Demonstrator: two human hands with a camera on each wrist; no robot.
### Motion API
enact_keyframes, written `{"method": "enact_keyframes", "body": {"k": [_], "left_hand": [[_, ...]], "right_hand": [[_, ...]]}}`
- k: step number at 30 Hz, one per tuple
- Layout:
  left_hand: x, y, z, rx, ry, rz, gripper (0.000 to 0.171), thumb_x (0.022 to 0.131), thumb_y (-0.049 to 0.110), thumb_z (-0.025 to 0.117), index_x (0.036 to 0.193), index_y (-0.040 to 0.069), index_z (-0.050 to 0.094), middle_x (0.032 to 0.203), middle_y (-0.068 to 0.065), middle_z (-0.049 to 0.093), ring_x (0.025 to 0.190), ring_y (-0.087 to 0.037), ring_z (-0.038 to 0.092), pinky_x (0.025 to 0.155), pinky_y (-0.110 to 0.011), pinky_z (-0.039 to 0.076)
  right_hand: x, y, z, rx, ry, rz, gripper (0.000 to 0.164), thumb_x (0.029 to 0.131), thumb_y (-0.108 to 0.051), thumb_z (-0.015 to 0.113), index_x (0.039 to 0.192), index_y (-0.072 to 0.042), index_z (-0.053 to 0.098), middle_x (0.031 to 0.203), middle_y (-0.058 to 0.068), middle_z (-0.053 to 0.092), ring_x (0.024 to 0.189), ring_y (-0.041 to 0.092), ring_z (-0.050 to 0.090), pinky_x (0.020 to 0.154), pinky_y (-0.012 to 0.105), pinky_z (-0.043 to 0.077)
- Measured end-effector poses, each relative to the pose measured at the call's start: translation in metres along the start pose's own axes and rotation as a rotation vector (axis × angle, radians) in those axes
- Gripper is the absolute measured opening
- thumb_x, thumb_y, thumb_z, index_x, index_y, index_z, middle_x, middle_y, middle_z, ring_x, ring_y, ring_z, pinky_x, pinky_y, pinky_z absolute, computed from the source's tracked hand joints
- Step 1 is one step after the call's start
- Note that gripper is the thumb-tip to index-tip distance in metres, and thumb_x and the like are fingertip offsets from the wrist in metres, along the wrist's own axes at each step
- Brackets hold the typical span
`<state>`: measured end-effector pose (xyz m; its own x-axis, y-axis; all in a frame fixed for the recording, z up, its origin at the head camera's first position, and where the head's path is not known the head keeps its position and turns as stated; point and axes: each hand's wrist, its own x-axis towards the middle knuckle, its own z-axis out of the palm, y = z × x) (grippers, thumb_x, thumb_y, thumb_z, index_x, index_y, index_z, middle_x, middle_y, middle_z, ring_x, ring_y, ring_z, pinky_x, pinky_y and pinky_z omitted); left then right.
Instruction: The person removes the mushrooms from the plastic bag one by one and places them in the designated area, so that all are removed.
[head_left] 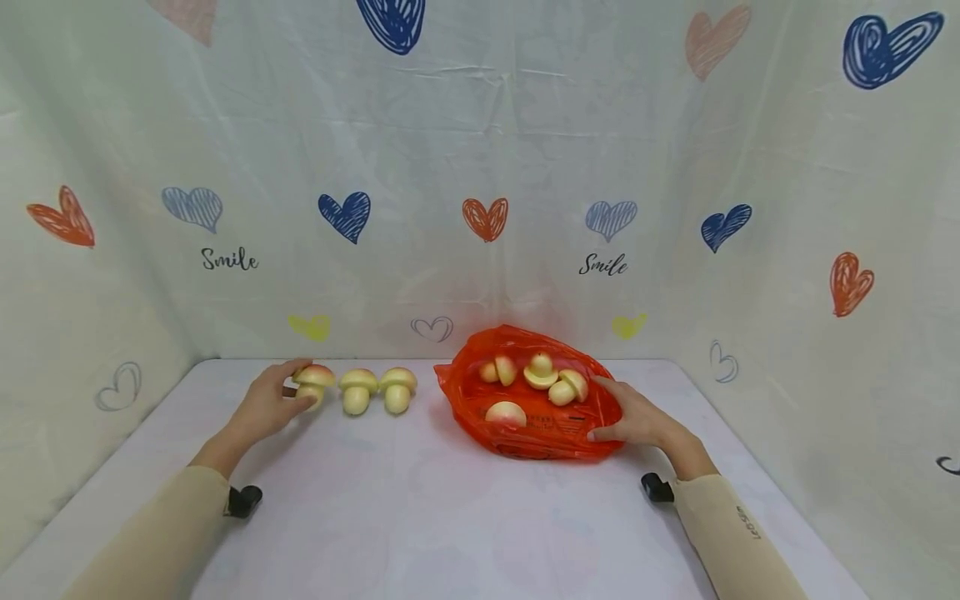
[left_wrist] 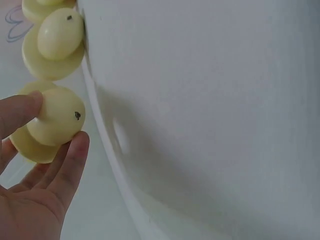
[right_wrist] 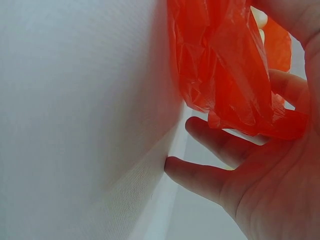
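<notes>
My left hand (head_left: 266, 406) pinches a toy mushroom (head_left: 313, 379) with a reddish-tan cap and pale yellow stem at the left of the table. In the left wrist view, thumb and fingertips press its stem (left_wrist: 55, 117). Two similar toy mushrooms (head_left: 357, 390) (head_left: 397, 389) stand just right of it. At the right, my right hand (head_left: 637, 414) rests against the side of an open red plastic bag (head_left: 465, 412), thumb and fingers spread apart. The right wrist view has the bag (right_wrist: 235, 75) against the palm, with two fingers extended below it. Several mushrooms (head_left: 567, 387) lie inside the bag.
The white tabletop (head_left: 420, 517) reaches back to a white curtain (head_left: 390, 283) printed with hearts and "Smile". More curtain hangs along the left and right sides. A black wrist camera (head_left: 245, 501) sits at the left cuff, another (head_left: 657, 487) at the right.
</notes>
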<state>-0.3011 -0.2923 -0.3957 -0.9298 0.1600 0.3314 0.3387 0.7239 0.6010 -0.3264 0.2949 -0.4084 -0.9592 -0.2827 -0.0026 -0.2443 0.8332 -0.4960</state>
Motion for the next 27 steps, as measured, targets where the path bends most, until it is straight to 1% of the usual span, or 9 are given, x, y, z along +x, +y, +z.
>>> {"method": "enact_keyframes", "body": {"k": [4,6,11,15,21,27], "left_hand": [[0.004,-0.005,-0.002,0.017,-0.037,-0.033,0.063,0.084,0.006,0.069,0.137,-0.008,0.039,0.126,-0.035,0.043,0.094,-0.044,0.061,0.070,-0.040,0.054],[0.006,-0.005,-0.002,0.029,-0.049,-0.036,0.062,0.084,0.007,0.069,0.136,-0.009,0.040,0.124,-0.036,0.044,0.092,-0.044,0.061,0.069,-0.041,0.054],[0.009,-0.008,0.001,0.060,-0.079,-0.059,0.061,0.084,0.010,0.070,0.135,-0.008,0.042,0.119,-0.034,0.047,0.091,-0.040,0.061,0.071,-0.042,0.053],[0.011,-0.011,0.004,0.067,-0.088,-0.077,0.062,0.085,0.012,0.071,0.136,-0.007,0.041,0.119,-0.033,0.047,0.093,-0.040,0.060,0.074,-0.044,0.052],[0.014,-0.012,0.004,0.094,-0.089,-0.064,0.062,0.086,0.013,0.070,0.136,-0.008,0.041,0.121,-0.035,0.047,0.094,-0.041,0.058,0.078,-0.048,0.050],[0.014,-0.010,0.004,0.092,-0.106,-0.088,0.063,0.086,0.016,0.070,0.137,-0.007,0.041,0.117,-0.034,0.047,0.093,-0.039,0.055,0.074,-0.044,0.050]], "right_hand": [[0.000,0.000,0.000,-0.008,0.001,-0.002,0.101,0.069,-0.048,0.081,0.149,-0.015,0.029,0.146,0.018,0.033,0.129,0.039,0.035,0.095,0.060,0.041],[0.001,0.000,0.000,-0.007,0.002,0.001,0.101,0.069,-0.048,0.081,0.149,-0.016,0.030,0.146,0.017,0.033,0.129,0.039,0.035,0.094,0.060,0.041],[0.001,0.000,0.000,0.002,0.002,-0.006,0.101,0.068,-0.048,0.081,0.149,-0.017,0.030,0.146,0.016,0.033,0.130,0.038,0.034,0.096,0.060,0.040],[0.000,0.001,0.000,0.004,-0.001,-0.012,0.100,0.069,-0.047,0.081,0.149,-0.015,0.030,0.146,0.017,0.033,0.130,0.039,0.034,0.096,0.061,0.039],[0.000,0.001,0.000,0.009,0.002,0.001,0.099,0.069,-0.045,0.081,0.149,-0.017,0.030,0.146,0.015,0.033,0.130,0.037,0.034,0.097,0.061,0.039],[-0.001,0.000,0.001,0.017,0.000,-0.002,0.100,0.068,-0.046,0.082,0.149,-0.017,0.030,0.146,0.015,0.033,0.130,0.038,0.033,0.096,0.060,0.040]]}}
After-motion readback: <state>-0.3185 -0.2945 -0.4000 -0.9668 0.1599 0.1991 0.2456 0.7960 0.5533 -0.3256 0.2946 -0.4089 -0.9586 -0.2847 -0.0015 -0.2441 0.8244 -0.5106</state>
